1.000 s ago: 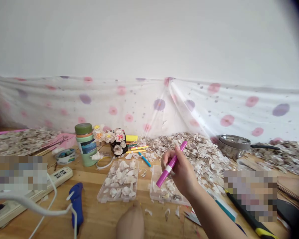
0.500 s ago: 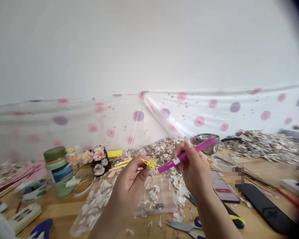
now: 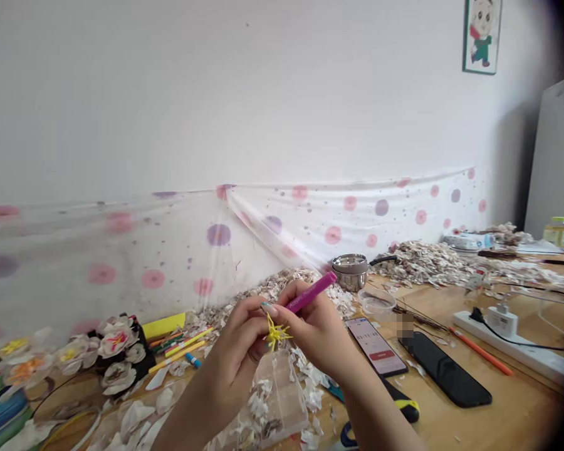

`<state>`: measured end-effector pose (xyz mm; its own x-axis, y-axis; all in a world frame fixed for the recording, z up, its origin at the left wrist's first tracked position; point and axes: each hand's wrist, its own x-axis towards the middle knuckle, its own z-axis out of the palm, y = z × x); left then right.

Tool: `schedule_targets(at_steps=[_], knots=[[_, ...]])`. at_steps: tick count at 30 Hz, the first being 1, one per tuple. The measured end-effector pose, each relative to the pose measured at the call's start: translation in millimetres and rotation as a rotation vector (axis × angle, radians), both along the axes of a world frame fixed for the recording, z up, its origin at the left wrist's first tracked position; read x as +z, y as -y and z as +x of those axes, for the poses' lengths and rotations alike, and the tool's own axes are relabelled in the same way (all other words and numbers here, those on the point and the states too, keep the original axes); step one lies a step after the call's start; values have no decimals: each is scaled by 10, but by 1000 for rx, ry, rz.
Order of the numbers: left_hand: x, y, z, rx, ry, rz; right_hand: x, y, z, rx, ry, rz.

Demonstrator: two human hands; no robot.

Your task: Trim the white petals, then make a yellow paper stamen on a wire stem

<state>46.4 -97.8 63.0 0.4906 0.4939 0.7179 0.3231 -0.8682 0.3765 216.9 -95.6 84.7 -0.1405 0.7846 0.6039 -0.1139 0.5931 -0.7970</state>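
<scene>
The person's left hand (image 3: 230, 357) is closed, its thumb and fingers pinching a spiky yellow bundle of thin strands (image 3: 276, 332) that sits between the two hands, just below the middle of the view. The right hand (image 3: 319, 335) is closed too, wrapped around a magenta marker (image 3: 313, 292) that tilts up toward one o'clock. The two hands are nearly touching, though I can't tell whether the right one also contacts the bundle.

Directly below them, at six o'clock, stands a clear plastic compartment box (image 3: 282, 401) holding pale petal-like flakes, with more scattered around it. At two o'clock, a steel saucepan (image 3: 350, 272) stands beside a large heap of flakes (image 3: 418, 263). Toward three o'clock, a lit smartphone (image 3: 376, 346) and a black smartphone (image 3: 446, 369) lie on the wooden surface (image 3: 507, 419), with a white power strip (image 3: 512, 344) beyond them. At nine o'clock, pale handmade flowers (image 3: 117, 341) cluster near a yellow note (image 3: 163, 326).
</scene>
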Motion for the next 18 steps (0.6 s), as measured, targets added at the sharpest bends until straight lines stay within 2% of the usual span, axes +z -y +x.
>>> schedule_targets(at_steps=[4,8,13,18], knots=[[1,-3,-33,-52,-74,-177,-27,-48,-78,22,6,-9],[-23,10,53,-78,-137,-296,-61,-116,-51,58,41,-32],[-78,12,110,-86,-68,-339,-45,-135,54,96,51,-19],[-73,58,46,-122,-18,-347,-17,-46,66,208,-33,-22]])
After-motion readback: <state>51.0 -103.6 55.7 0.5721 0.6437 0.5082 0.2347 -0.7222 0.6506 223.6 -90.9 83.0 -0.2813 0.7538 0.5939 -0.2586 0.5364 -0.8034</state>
